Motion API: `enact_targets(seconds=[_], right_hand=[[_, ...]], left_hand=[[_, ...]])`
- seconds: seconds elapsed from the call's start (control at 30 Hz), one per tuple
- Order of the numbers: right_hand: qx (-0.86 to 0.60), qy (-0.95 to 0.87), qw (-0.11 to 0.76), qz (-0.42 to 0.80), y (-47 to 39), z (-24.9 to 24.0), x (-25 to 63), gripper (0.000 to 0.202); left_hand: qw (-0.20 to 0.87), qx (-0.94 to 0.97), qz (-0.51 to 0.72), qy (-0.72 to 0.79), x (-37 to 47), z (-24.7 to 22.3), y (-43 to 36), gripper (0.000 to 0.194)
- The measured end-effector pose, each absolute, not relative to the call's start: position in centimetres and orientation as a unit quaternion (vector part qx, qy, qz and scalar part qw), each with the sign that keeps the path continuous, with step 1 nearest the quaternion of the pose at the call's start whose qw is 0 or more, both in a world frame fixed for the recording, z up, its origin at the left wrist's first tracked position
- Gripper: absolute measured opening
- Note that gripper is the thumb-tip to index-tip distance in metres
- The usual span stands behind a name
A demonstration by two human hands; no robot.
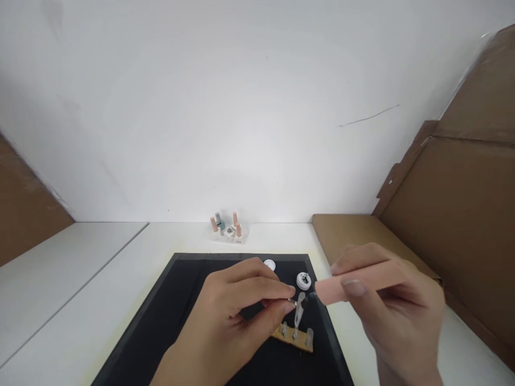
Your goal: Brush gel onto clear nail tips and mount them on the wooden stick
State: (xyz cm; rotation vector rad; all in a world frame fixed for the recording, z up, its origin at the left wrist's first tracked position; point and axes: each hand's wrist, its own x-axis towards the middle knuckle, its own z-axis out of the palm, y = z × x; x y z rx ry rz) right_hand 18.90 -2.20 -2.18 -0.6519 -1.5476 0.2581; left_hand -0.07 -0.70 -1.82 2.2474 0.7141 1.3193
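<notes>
My left hand (245,305) pinches a tiny object at its fingertips, too small to make out, beside an upright clear nail tip (299,311). In my right hand (396,305) is a pink polish brush cap (333,290), its brush end pointing left toward that nail tip. Whether the brush touches the tip cannot be told. A gold-brown stand (298,341) holds several clear tips on the black mat, partly behind my left hand. Just beyond the hands sits a small round white jar (303,281) with dark and silvery bits in it.
A white lid (269,265) lies near the far edge of the black mat (140,327). Behind the mat, a clear tray (228,239) holds several small bottles with pink and grey-green caps. Cardboard (354,230) lies at the right; a white wall rises behind.
</notes>
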Motion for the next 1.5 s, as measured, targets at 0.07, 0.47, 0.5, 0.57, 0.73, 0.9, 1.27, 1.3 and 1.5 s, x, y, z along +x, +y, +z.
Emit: enact_targets(seconds=[0.07,0.47,0.5,0.57,0.73,0.9,1.27,1.3,1.5], right_hand=[[-0.293,-0.676,0.666,0.114,-2.2,-2.3,18.9,0.017],[-0.306,-0.685,0.65,0.121,-2.1,-1.7,18.6,0.032],[-0.307,-0.686,0.648,0.121,-2.0,-1.7,18.6,0.033],[-0.309,-0.689,0.644,0.12,-2.0,-1.7,18.5,0.034],[-0.315,-0.698,0.631,0.126,-2.0,-1.5,18.6,0.032],[-0.316,-0.698,0.631,0.12,-2.1,-1.3,18.6,0.033],[-0.313,-0.703,0.629,0.114,-2.1,-1.3,18.6,0.033],[-0.313,-0.703,0.628,0.112,-2.1,-1.3,18.6,0.033],[-0.325,-0.706,0.619,0.116,-2.1,-1.2,18.6,0.031]], left_hand=[[0.192,0.816,0.478,0.262,-0.1,-2.1,-0.6,0.022],[0.113,0.831,0.479,0.259,0.3,-2.5,-0.6,0.021],[0.114,0.83,0.48,0.26,0.3,-2.5,-0.6,0.021],[0.117,0.829,0.48,0.262,0.4,-2.5,-0.7,0.021],[0.12,0.83,0.474,0.268,0.6,-2.5,-0.8,0.023],[0.117,0.83,0.474,0.268,0.7,-2.6,-0.7,0.023],[0.114,0.83,0.473,0.272,0.7,-2.4,-0.8,0.023],[0.113,0.831,0.473,0.271,0.7,-2.4,-0.8,0.023],[0.105,0.833,0.475,0.265,0.8,-2.4,-0.8,0.02]])
